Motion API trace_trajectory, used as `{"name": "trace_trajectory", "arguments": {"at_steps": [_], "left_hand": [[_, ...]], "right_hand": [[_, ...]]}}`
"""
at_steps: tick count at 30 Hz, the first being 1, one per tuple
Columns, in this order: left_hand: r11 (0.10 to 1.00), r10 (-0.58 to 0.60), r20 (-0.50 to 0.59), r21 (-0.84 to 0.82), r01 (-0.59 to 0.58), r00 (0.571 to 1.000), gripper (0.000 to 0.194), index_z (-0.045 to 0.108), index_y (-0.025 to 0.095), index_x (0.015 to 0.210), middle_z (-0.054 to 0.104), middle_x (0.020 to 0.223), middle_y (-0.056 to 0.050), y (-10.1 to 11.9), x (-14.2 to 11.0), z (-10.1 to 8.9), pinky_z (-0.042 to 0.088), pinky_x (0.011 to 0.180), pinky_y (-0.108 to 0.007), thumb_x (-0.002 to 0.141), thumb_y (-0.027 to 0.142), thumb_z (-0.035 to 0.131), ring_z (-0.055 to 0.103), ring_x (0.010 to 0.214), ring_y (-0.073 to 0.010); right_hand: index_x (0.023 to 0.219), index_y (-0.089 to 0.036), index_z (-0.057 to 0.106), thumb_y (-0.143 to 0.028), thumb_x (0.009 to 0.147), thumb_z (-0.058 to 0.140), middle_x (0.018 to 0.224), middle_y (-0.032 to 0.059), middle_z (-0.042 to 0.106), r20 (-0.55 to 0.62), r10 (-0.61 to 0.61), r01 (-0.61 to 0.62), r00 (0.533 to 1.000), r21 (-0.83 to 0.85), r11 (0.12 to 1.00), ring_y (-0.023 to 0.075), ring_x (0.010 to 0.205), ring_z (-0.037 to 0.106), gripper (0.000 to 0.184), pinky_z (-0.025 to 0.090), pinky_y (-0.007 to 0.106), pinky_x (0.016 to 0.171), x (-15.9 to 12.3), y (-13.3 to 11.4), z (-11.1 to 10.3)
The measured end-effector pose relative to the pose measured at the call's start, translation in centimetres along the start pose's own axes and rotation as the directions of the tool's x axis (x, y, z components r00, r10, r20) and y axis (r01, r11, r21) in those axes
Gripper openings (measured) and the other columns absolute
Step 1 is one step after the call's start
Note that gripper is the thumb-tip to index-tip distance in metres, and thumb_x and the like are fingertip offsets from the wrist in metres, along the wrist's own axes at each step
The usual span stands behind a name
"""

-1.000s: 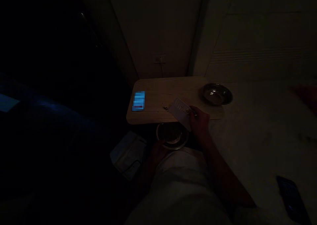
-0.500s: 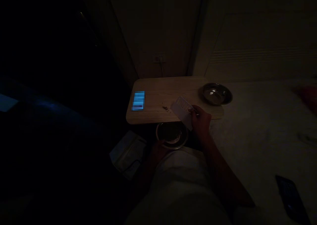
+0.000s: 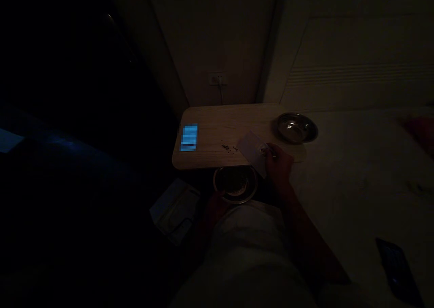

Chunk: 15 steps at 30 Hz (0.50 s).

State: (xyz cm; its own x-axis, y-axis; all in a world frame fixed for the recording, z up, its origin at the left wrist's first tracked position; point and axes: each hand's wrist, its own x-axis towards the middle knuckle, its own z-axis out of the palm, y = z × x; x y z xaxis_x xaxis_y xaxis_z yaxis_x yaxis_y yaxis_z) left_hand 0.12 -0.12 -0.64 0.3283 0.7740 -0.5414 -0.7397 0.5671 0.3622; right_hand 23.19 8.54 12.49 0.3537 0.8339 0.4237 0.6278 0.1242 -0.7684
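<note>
The scene is very dark. My right hand [image 3: 278,165] is closed on a white card or slip of paper [image 3: 252,151], held tilted over the near edge of a small wooden table [image 3: 230,123]. A few dark crumbs [image 3: 228,147] lie on the table just left of the card. Below the table edge, my left hand [image 3: 214,205] grips the rim of a round metal bowl [image 3: 235,184] that holds something pale. My leg in light cloth fills the bottom centre.
A lit phone [image 3: 189,137] lies at the table's left. A second metal bowl [image 3: 297,128] sits at its right end. A wall socket [image 3: 217,79] is behind. A dark phone [image 3: 396,266] lies on the bed at right. Pale papers [image 3: 174,210] lie low left.
My right hand has carried the card slightly right and back from the crumbs. The left hand and its bowl stay in place.
</note>
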Motion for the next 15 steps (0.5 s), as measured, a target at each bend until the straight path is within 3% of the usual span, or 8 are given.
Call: {"name": "trace_trajectory", "arguments": {"at_steps": [6, 10, 15], "left_hand": [[0.998, -0.055, -0.005, 0.018, 0.055, 0.998, 0.041, 0.074, 0.008, 0.114, 0.082, 0.112, -0.017, 0.2, -0.1, 0.2, 0.038, 0.123, -0.051, 0.079, 0.030, 0.072, 0.068, 0.127, -0.0365], [1.000, -0.012, -0.001, 0.008, 0.012, 1.000, 0.041, 0.074, 0.012, 0.116, 0.082, 0.111, -0.015, 0.2, -0.3, 0.6, 0.039, 0.121, -0.056, 0.078, 0.028, 0.073, 0.069, 0.126, -0.0389], [1.000, -0.002, -0.043, 0.014, 0.003, 0.999, 0.035, 0.076, 0.012, 0.110, 0.083, 0.110, -0.015, 0.0, -0.5, 1.1, 0.038, 0.123, -0.054, 0.079, 0.027, 0.071, 0.070, 0.123, -0.0368]], "right_hand": [[0.113, -0.019, 0.080, -0.045, 0.096, 0.055, 0.102, 0.0139, 0.083, 0.027, -0.036, 0.036, 0.999, -0.002, 0.999, 0.0288, 0.085, 0.078, 0.039, 0.060, 0.041, 0.082, -0.2, -0.3, 0.4], [0.115, -0.019, 0.079, -0.043, 0.097, 0.055, 0.102, 0.0135, 0.083, 0.054, -0.050, 0.049, 0.997, 0.016, 0.999, 0.0282, 0.085, 0.078, 0.038, 0.060, 0.040, 0.081, -0.4, -0.7, 0.6], [0.116, -0.019, 0.079, -0.042, 0.098, 0.054, 0.102, 0.0138, 0.082, 0.069, -0.062, 0.060, 0.996, 0.028, 0.998, 0.0289, 0.085, 0.079, 0.038, 0.060, 0.041, 0.082, -0.5, -0.7, 0.5]]}}
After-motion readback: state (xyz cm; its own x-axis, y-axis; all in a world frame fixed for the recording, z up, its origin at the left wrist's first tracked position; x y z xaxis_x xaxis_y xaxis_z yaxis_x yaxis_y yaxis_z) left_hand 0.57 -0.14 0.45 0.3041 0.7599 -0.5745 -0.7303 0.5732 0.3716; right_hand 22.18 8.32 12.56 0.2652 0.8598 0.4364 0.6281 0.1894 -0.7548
